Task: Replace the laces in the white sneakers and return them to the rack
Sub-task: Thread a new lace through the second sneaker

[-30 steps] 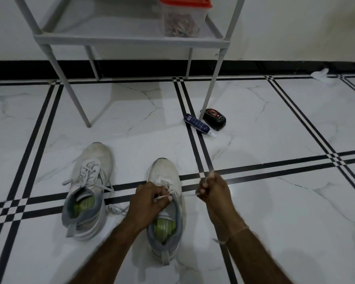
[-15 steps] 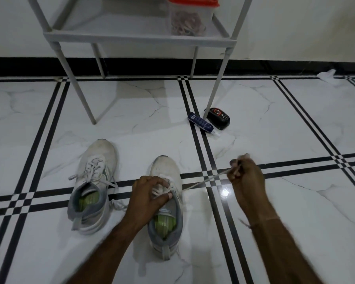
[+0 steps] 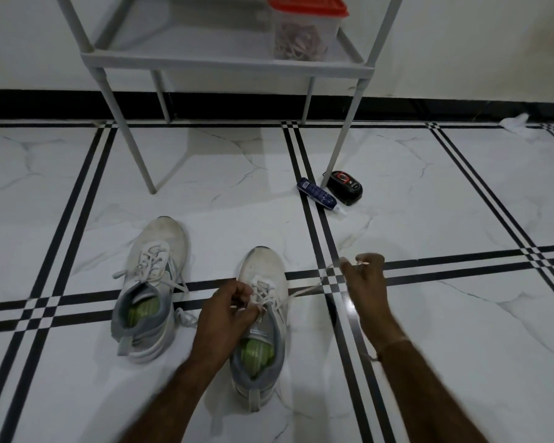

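Pinching the crossed laces [image 3: 263, 295] atop the right-side white sneaker [image 3: 264, 269] with the left hand [image 3: 226, 314]; gripping one lace end [image 3: 311, 289], stretched taut sideways, in the right hand [image 3: 367, 279]

Dim, cool indoor light, low exposure. The glossy floor [image 3: 461, 362] shows a small bright glare spot just beside the right wrist. The rack [image 3: 224, 67] casts a soft grey shadow on the floor beneath, toward the wall [image 3: 461, 43]. Right hand [image 3: 365, 282] & the lace [image 3: 311, 287] it pinches are motion-blurred; left hand [image 3: 227, 314] slightly soft. Tile lines bow near frame edges: wide-angle distortion.
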The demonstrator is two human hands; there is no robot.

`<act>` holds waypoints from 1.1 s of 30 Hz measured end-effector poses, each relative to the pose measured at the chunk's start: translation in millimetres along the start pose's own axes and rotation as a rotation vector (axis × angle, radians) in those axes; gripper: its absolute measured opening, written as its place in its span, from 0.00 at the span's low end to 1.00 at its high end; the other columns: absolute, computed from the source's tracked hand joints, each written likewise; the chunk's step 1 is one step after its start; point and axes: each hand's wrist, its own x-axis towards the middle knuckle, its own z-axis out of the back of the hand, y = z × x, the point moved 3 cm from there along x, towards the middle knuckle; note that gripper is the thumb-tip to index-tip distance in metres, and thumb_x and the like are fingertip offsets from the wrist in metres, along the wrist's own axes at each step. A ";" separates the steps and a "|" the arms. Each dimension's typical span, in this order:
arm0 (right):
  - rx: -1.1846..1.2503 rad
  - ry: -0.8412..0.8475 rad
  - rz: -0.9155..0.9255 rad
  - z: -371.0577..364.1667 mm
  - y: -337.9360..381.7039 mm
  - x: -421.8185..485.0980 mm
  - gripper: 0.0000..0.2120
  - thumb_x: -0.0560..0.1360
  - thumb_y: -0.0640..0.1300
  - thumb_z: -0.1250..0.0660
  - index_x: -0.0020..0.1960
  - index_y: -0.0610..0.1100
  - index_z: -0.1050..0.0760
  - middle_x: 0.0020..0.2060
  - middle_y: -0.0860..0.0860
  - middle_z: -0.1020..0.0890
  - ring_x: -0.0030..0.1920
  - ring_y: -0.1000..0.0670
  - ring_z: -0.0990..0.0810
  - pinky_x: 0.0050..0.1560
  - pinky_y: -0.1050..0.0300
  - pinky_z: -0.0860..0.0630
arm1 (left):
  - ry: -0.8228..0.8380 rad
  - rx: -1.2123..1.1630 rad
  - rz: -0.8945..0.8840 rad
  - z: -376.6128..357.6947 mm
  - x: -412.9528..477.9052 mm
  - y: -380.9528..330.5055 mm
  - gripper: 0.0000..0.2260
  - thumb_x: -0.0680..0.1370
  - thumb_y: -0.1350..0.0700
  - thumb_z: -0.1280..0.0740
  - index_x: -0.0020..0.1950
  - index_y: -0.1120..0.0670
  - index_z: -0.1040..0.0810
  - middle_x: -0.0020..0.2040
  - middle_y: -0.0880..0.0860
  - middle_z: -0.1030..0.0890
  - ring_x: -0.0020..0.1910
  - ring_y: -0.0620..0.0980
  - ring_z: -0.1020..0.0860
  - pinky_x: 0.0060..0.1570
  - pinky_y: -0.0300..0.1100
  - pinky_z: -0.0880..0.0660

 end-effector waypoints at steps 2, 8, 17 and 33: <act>-0.319 0.125 0.246 -9.6 -7.1 -10.4 0.18 0.79 0.50 0.29 0.64 0.51 0.31 0.42 0.54 0.22 0.42 0.56 0.23 0.41 0.64 0.26 | 0.009 -0.007 -0.004 -0.5 -1.3 0.6 0.11 0.71 0.56 0.22 0.49 0.48 0.21 0.45 0.45 0.18 0.46 0.40 0.20 0.50 0.43 0.20; -0.514 0.487 0.358 -56.8 -45.3 -36.5 0.07 0.75 0.54 0.26 0.45 0.51 0.17 0.43 0.53 0.21 0.47 0.60 0.25 0.47 0.71 0.33 | -0.036 -0.005 -0.022 -1.5 -4.6 1.3 0.10 0.72 0.56 0.22 0.46 0.49 0.22 0.44 0.45 0.18 0.45 0.41 0.19 0.47 0.46 0.19; -0.117 0.235 -0.188 -28.2 -31.4 -21.0 0.06 0.85 0.42 0.40 0.51 0.42 0.26 0.45 0.48 0.25 0.48 0.50 0.27 0.49 0.56 0.30 | -0.014 0.049 -0.041 2.8 -1.6 0.9 0.09 0.73 0.54 0.23 0.38 0.48 0.23 0.39 0.45 0.18 0.42 0.43 0.19 0.47 0.52 0.20; -0.401 0.371 0.604 -77.8 11.3 -37.8 0.05 0.75 0.38 0.27 0.46 0.47 0.16 0.41 0.55 0.16 0.44 0.56 0.18 0.48 0.57 0.20 | -0.047 0.141 -0.057 22.4 -20.8 -7.3 0.06 0.71 0.58 0.25 0.43 0.47 0.15 0.35 0.42 0.17 0.36 0.43 0.18 0.40 0.44 0.19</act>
